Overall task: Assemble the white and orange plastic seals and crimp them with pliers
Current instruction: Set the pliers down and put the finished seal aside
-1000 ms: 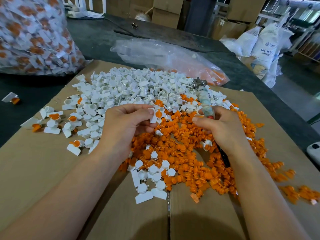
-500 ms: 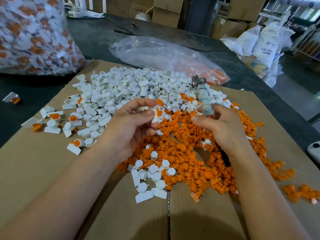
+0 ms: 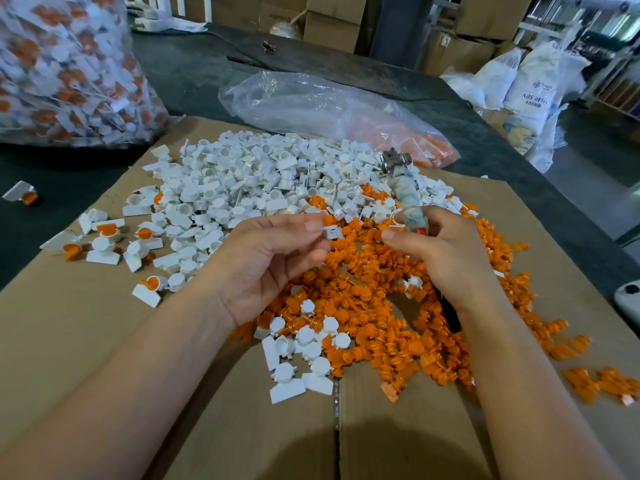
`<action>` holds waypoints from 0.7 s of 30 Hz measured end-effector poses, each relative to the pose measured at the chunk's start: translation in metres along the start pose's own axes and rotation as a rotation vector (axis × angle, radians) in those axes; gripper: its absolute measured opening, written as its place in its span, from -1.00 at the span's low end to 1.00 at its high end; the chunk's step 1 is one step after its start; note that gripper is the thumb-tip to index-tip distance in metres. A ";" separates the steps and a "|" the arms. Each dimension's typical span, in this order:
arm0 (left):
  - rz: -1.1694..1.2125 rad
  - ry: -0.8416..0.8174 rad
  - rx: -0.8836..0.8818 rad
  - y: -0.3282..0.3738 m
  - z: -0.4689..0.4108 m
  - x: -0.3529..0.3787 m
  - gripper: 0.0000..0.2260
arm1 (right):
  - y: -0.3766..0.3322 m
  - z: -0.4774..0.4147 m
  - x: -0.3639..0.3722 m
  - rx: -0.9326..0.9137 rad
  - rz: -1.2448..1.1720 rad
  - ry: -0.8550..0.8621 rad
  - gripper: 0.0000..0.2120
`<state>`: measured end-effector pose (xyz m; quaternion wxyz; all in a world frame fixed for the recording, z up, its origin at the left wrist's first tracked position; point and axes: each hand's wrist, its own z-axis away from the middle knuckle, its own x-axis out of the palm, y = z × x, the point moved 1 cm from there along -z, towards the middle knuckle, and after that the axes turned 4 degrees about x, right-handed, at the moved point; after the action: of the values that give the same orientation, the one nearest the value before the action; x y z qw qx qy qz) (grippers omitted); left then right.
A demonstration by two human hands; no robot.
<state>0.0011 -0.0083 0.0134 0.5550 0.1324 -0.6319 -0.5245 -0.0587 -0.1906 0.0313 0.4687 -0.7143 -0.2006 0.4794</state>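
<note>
Over orange pile (image 3: 381,327), R hand (image 3: 446,258) half-hides pliers (image 3: 405,192); L hand (image 3: 270,261) pinches seal (image 3: 331,232)

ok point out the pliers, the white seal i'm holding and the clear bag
pliers (image 3: 406,194): head view, on the wrapped handle
white seal (image 3: 332,232): head view, on its exposed end
clear bag (image 3: 322,105): head view, on the crumpled upper side

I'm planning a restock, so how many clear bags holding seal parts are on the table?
2. A bulging bag of white-and-orange seals stands at the far left; a flatter bag with orange parts lies behind the white pile. More could sit out of view.
</note>
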 end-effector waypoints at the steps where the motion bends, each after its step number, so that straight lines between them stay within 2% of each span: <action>1: 0.014 0.019 -0.002 0.000 0.000 -0.001 -0.87 | 0.000 0.000 0.000 -0.001 0.001 -0.002 -0.81; 8: 0.065 0.073 -0.008 0.001 0.001 0.000 -0.88 | -0.001 0.001 0.001 -0.010 0.010 -0.006 -0.80; 21: -0.017 0.053 -0.016 0.000 0.001 0.001 -0.86 | 0.001 -0.001 0.000 -0.013 0.024 -0.016 -0.78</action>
<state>-0.0003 -0.0083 0.0142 0.5681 0.1475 -0.6115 -0.5306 -0.0581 -0.1911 0.0304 0.4569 -0.7157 -0.1989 0.4893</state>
